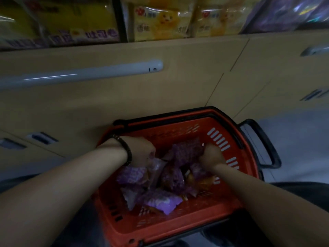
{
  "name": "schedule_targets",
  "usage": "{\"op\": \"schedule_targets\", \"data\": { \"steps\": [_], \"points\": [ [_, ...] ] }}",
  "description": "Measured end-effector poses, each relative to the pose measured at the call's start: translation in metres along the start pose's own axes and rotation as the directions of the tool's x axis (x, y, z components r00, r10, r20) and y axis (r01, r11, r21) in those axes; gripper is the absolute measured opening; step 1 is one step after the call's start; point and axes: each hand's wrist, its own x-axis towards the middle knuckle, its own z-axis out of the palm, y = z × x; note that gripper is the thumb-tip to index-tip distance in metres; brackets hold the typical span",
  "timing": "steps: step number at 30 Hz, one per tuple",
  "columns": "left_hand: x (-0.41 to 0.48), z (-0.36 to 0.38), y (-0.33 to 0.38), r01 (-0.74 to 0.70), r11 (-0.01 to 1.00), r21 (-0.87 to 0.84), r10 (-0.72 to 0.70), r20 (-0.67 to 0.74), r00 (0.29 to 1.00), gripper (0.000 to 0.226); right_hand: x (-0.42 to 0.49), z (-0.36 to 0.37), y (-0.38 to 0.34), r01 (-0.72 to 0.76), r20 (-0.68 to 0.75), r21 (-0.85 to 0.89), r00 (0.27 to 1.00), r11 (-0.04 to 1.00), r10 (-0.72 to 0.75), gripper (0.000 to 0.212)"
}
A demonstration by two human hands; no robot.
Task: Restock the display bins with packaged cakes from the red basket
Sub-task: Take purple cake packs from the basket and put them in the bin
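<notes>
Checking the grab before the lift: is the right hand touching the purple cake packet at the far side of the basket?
Touching. The head view shows the right hand closed around the purple cake packet, its fingers wrapped over the packet's end.

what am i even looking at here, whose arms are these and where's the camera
There is no machine: the camera sits on a person's head and looks down at their two bare arms. Both hands reach into a red basket that holds purple packaged cakes. The left hand, with a dark bracelet on its wrist, rests on the packets at the left. The right hand is closed on a purple packet. Behind stand beige cabinet fronts, and above them yellow packages on display.
</notes>
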Motion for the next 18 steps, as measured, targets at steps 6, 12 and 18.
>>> {"op": "schedule_targets", "data": {
  "steps": [6, 12, 18],
  "points": [
    [0.002, -0.002, 0.002, 0.006, 1.0, -0.021, -0.008, -0.094, 0.996, 0.043, 0.006, -0.031, -0.022, -0.023, 0.122, 0.088, 0.992, 0.996, 0.012, 0.035],
    [0.011, 0.006, 0.013, -0.017, 0.981, -0.191, -0.021, -0.191, 0.981, 0.086, -0.015, -0.074, -0.056, 0.123, 0.132, 0.113, 0.982, 0.986, -0.138, 0.03],
    [0.014, 0.01, 0.031, -0.149, 0.893, -0.424, -0.053, -0.429, 0.902, 0.051, -0.049, -0.105, -0.082, 0.056, 0.303, 0.495, 0.924, 0.867, -0.233, 0.031]
  ]
}}
